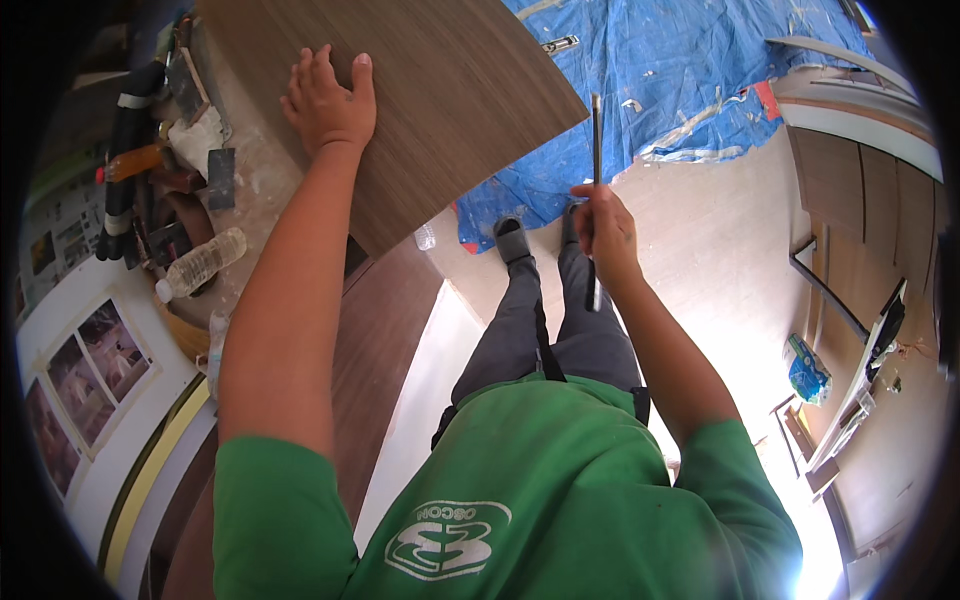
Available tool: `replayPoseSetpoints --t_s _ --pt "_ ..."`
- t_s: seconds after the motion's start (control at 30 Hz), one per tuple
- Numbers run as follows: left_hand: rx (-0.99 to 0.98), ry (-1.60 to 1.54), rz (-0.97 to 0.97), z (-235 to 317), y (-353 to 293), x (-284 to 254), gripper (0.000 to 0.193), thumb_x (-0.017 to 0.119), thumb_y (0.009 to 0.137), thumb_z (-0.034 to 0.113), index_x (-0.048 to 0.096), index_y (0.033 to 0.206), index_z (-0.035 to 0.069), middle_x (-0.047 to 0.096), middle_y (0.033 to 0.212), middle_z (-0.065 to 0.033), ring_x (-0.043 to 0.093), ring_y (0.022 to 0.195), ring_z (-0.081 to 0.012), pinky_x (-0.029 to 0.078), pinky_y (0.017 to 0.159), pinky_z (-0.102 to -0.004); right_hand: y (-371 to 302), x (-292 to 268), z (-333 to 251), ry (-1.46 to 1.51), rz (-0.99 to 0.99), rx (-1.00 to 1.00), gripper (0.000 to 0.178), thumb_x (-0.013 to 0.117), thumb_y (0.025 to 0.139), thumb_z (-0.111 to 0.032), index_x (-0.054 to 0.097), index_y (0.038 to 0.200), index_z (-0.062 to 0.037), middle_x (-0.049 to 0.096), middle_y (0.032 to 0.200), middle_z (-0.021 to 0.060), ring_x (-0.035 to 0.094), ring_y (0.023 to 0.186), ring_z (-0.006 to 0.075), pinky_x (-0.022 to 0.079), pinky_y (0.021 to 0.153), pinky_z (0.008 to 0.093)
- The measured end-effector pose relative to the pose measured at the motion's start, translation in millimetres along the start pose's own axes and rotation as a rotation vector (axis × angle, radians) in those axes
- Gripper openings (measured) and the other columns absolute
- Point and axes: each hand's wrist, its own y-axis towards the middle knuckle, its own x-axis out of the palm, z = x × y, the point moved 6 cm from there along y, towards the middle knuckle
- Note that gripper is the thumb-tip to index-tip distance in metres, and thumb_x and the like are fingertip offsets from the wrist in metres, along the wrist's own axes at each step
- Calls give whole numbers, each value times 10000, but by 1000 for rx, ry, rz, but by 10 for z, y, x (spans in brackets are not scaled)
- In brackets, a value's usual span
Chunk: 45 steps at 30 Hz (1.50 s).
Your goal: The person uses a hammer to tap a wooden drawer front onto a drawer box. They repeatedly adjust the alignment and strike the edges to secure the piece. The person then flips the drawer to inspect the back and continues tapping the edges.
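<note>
Two hands share the work we see: the left hand (335, 105) lies flat, fingers spread, on a brown wood-grain panel (450, 120), while the right hand (607, 232) is wrapped around a slim dark rod (597, 145). Our panel lies alongside the cluttered tabletop (262, 130), one corner jutting toward the blue sheet (690, 60) on the floor; we cannot tell what bears its weight. The rod's far end shows just beside that corner, though whether they touch is unclear to us. As for progress, the panel is laid out and steadied, and we make out no fittings or marks on its upper face, so we judge most handling of it undone; exactly how much remains, we cannot tell.
</note>
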Motion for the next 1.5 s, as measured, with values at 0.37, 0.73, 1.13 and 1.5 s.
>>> replayPoseSetpoints --t_s 0.37,0.73,1.13,1.5 --pt "5 -33 -37 51 20 -17 682 478 995 594 443 1522 162 350 1639 -87 241 1546 -270 108 1267 -538 126 124 -257 -409 68 -96 401 563 1065 -386 592 860 -43 534 626 13 504 544 88 414 520 266" --pt "-6 -11 -51 70 14 -43 688 488 989 595 448 1516 155 356 1637 -84 250 1543 -270 110 1260 -550 243 72 -311 -271 152 -5 447 563 1061 -418 584 823 -40 525 614 20 516 496 89 435 462 284" --pt "15 -13 -41 51 4 -37 681 482 996 593 447 1513 151 353 1634 -89 248 1543 -278 110 1262 -547 227 128 -473 -244 161 20 442 596 1053 -374 550 740 -64 481 562 -6 476 472 71 381 446 264" --pt "22 -29 -34 59 -3 -21 688 474 998 597 436 1516 146 349 1632 -98 248 1542 -280 109 1260 -552 110 295 -284 -224 103 8 438 576 1054 -397 560 764 -69 505 557 7 484 447 82 357 413 257"
